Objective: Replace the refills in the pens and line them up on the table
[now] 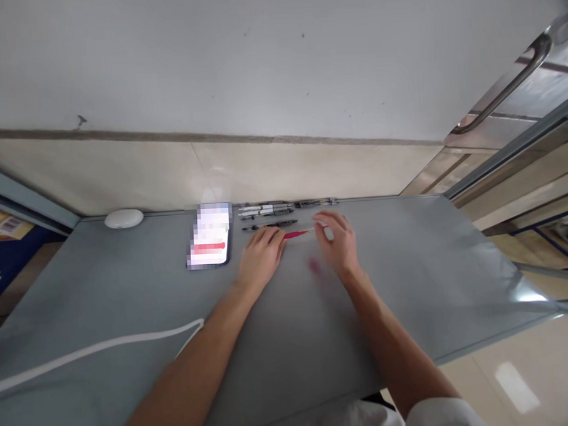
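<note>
My left hand (pixel 262 250) rests on the grey tabletop, its fingers closed on the end of a slim pinkish-red pen (pixel 295 235). The pen points right and narrows to a pale, thin tip. At that tip is my right hand (pixel 336 241), thumb and fingers curled toward each other. A small red bit shows through the gap of its fingers; what exactly they pinch is too small to make out. Just beyond my left hand lies a dark pen (pixel 269 225). Below the gap between the hands is a blurred reddish spot (pixel 314 266), unclear in kind.
Several black and white pens (pixel 265 210) lie along the back edge, with more dark pens (pixel 316 203) to their right. A lit phone (pixel 210 236) and a white oval object (pixel 124 219) are at left. A white cable (pixel 96 348) crosses the front left. A wall (pixel 273 172) borders the back.
</note>
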A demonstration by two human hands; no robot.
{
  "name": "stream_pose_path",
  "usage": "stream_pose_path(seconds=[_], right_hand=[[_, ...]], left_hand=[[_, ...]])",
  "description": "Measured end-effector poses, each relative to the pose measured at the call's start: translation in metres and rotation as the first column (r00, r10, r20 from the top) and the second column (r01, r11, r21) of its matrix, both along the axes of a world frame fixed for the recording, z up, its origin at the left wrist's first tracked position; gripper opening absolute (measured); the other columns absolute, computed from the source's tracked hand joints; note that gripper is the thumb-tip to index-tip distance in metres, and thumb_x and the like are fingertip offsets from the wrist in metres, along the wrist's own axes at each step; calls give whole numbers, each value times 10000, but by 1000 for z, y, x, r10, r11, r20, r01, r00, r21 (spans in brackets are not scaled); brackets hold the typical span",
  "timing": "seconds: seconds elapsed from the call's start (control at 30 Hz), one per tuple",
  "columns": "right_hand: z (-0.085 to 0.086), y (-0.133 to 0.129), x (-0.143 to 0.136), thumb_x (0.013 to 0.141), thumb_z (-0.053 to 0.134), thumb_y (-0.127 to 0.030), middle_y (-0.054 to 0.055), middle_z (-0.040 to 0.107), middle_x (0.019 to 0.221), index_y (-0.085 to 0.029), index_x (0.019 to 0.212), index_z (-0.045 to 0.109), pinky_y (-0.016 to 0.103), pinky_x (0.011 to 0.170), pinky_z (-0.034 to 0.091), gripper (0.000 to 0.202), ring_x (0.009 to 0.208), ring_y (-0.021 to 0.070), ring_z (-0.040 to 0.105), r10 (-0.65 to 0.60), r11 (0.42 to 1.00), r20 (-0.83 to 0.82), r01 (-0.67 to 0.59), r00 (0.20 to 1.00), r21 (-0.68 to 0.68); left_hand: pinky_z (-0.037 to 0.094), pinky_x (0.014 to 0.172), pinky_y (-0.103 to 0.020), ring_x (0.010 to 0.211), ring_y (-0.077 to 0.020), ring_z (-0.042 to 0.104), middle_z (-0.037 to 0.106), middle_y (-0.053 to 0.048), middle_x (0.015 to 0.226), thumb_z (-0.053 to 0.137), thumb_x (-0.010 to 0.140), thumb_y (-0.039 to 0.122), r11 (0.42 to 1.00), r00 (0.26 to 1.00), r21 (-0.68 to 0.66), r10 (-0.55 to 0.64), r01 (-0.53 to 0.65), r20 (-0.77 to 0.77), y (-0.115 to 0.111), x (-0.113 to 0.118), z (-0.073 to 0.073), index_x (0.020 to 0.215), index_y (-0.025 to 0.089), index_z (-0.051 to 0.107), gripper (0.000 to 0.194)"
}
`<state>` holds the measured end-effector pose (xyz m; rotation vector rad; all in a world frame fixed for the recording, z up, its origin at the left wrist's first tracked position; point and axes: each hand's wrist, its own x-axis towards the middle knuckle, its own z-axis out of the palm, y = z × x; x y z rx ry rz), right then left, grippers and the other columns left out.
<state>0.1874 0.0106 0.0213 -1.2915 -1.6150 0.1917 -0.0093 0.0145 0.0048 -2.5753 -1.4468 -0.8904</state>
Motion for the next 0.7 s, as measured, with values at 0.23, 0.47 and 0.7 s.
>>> stream_pose_path(seconds=[0.23, 0.47, 0.7], right_hand=[[-12, -12, -19, 930, 464, -142, 31, 701, 1169, -267, 1104, 668, 341, 964, 431, 296, 1099, 194, 606, 133, 981, 545, -186, 828, 44], [-18, 1, -9, 943, 469, -163, 18, 725, 1093, -278, 1040, 671, 308, 836, 423, 251, 967, 166, 635, 133, 982, 579, -184, 804, 30], [-18, 22, 21, 911, 521, -133, 23, 734, 1078, -265, 1040, 680, 298, 788, 412, 243, 954, 175, 629, 65, 986, 637, -148, 768, 79]], left_hand=[[481, 951, -385, 1075, -247, 597, 680, -92, 1098, 427, 981, 246, 1000, 999, -15, -19, 18, -40, -1, 0, 4, 1119, 189, 659, 276], [474, 978, -392, 1088, -243, 606, 693, -86, 1102, 436, 979, 278, 1000, 998, 5, -21, 21, -54, -1, 2, 3, 1100, 204, 674, 277], [381, 1094, -468, 1246, -300, 526, 630, -106, 1290, 440, 969, 358, 998, 989, -15, 65, -68, -131, -1, 2, -3, 1246, 167, 618, 381]])
